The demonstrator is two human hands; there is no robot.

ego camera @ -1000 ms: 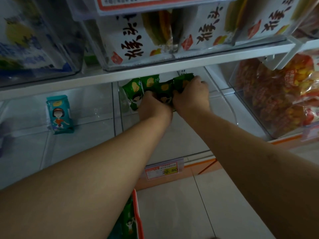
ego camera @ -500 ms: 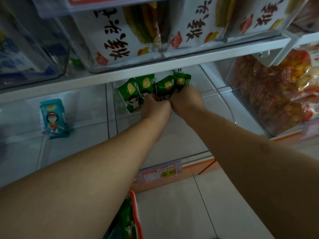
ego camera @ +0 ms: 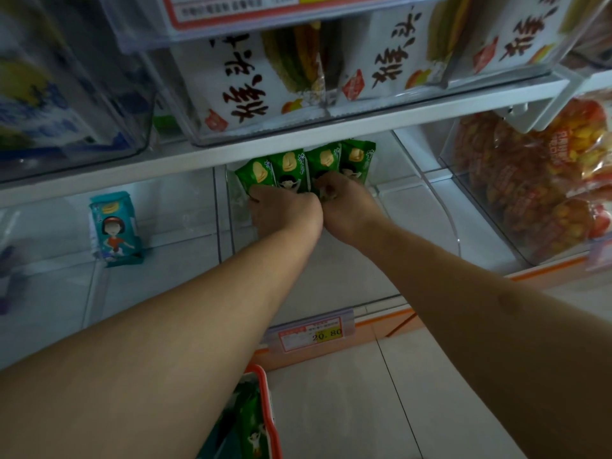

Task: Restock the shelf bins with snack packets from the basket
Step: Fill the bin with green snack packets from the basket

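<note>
Several green snack packets (ego camera: 291, 168) stand upright in a row at the back of a clear plastic shelf bin (ego camera: 443, 213) on the lower shelf. My left hand (ego camera: 284, 213) grips the lower edges of the left packets. My right hand (ego camera: 344, 207) pinches the bottoms of the right packets, its knuckles touching the left hand. The red-rimmed basket (ego camera: 268, 405) sits at the bottom of the view under my left forearm, with more green packets (ego camera: 251, 425) inside.
A teal packet (ego camera: 114, 230) stands alone in the bin to the left. Red-orange snack bags (ego camera: 543, 180) fill the bin on the right. White bags (ego camera: 245, 81) sit in bins on the shelf above. A price tag (ego camera: 311, 332) hangs on the shelf front.
Both hands have drawn back toward the packets' lower edges, and the green packets now stand straighter in a neater row. The view has shifted slightly.
</note>
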